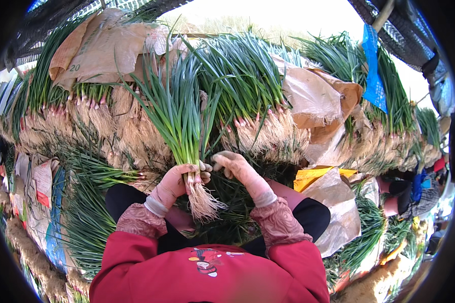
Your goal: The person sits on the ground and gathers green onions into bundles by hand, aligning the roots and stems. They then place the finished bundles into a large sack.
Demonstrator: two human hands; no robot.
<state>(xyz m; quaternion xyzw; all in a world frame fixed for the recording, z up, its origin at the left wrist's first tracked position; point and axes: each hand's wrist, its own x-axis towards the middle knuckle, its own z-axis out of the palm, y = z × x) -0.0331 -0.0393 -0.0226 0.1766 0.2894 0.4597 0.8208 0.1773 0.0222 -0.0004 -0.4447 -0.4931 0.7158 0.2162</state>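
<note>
My left hand (178, 182), in a thin, soiled pale glove, grips a bunch of green garlic (185, 128) just above its pinkish bulbs. The long leaves point up and away from me, and the pale roots (204, 202) hang below the fist. My right hand (233, 166), gloved the same way, is just right of the bunch near the left fingertips. Its fingers are loosely curved and apart, with nothing visible in them. Beneath both hands, loose green leaves (227, 223) lie between my bent knees.
Stacked green garlic (246, 83) forms a bank ahead, roots facing me. Woven sacks (110, 49) partly cover it. More plants (89, 216) lie by my left knee. A yellow sheet (314, 178) and a pale sack (333, 212) are beside my right knee. Another person's legs (396, 199) show at right.
</note>
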